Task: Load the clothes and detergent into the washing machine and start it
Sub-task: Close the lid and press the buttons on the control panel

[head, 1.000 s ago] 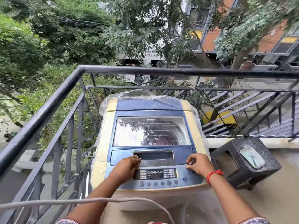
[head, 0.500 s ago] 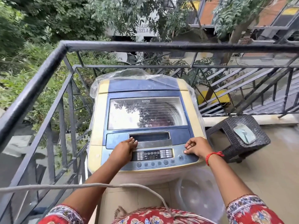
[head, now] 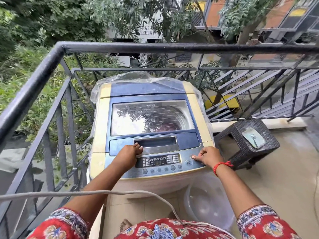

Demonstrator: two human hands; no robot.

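Railing [head: 43, 69] at left. Washer [head: 151, 128], lid closed, centre. Left hand [head: 128, 152], fingers loosely curled, rests at the lid handle [head: 155, 143], gripping nothing. Right hand [head: 208, 156], fingers curled, thumb tip pressing the panel [head: 160, 167] beside its right buttons. Stool [head: 246, 140] at right.

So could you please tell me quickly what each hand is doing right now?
Left hand: open, fingers resting on the lid handle.
Right hand: fingers curled, thumb pressing the control panel.
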